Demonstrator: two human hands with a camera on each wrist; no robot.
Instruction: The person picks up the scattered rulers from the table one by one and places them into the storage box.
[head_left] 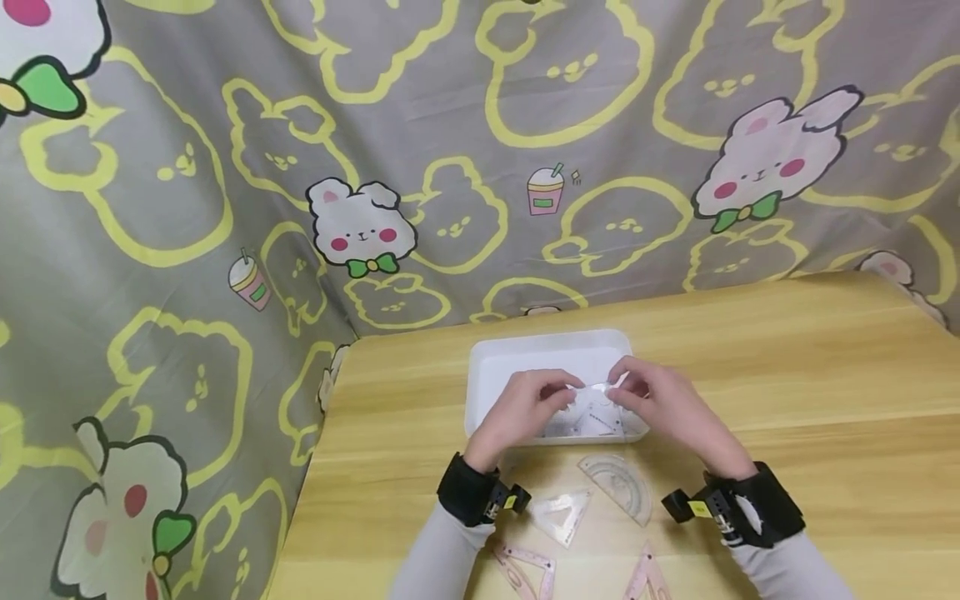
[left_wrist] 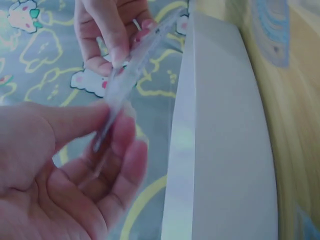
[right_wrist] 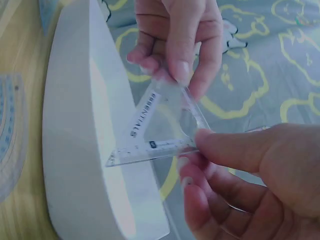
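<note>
A clear set square (right_wrist: pixel 145 117) printed "ESSENTIALS" is pinched between both hands above the front of a white tray (head_left: pixel 551 340). My left hand (head_left: pixel 528 404) grips one corner of it with thumb and fingers. On the other side, my right hand (head_left: pixel 660 404) pinches an edge. In the left wrist view the set square (left_wrist: pixel 125 82) appears nearly edge-on, with the left hand (left_wrist: pixel 75 155) nearer the camera. Faint clear shapes show low in the tray; whether they lie inside or belong to the held piece is unclear.
In front of the tray, a clear protractor (head_left: pixel 621 487) and another clear set square (head_left: pixel 577 521) lie on the wooden table (head_left: pixel 390 467). Closer in are two pink set squares (head_left: pixel 546 568) (head_left: pixel 648 573), the right one cut off by the frame. Patterned cloth (head_left: pixel 465 125) hangs behind and left.
</note>
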